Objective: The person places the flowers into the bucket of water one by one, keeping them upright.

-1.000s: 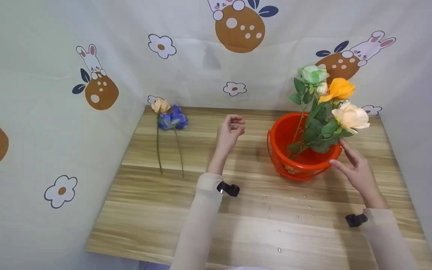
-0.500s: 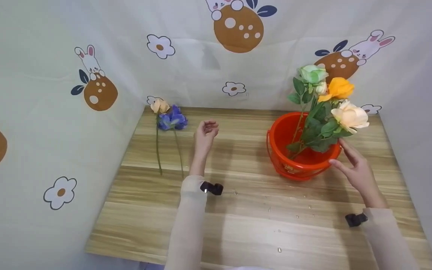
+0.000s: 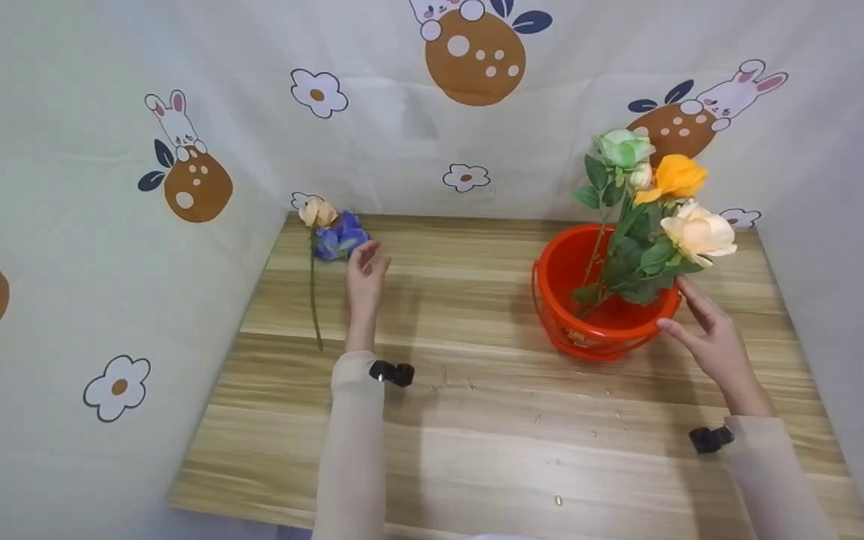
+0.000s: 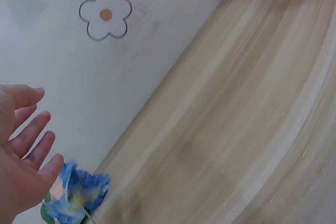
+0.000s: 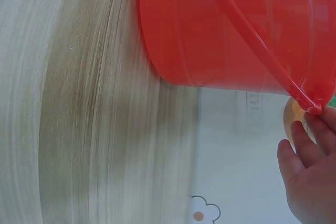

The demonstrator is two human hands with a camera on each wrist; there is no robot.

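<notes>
My left hand (image 3: 366, 281), its fingers loosely bent and parted, hovers by the purple-blue flower (image 3: 342, 238) at the back left and hides its stem in the head view. In the left wrist view, the same blue flower (image 4: 79, 195) shows just below the fingertips, with nothing in the hand. A peach flower (image 3: 318, 212) on a long stem lies beside it. My right hand (image 3: 713, 349) rests its fingertips and thumb on the right rim of the red bucket (image 3: 586, 341). Fairly straight fingers (image 5: 307, 148) touch the bucket near its handle joint (image 5: 314, 107).
Inside the bucket stand a pale green rose (image 3: 625, 148), an orange flower (image 3: 676, 178) and a large peach rose (image 3: 702, 232), with leafy stems. Water drops (image 3: 558, 500) dot the wooden table (image 3: 252, 442). A printed cloth (image 3: 394, 150) walls the back and sides.
My left hand has moved left across the table from between the bucket and the flowers to the purple-blue flower. The right hand has stayed at the bucket's rim.
</notes>
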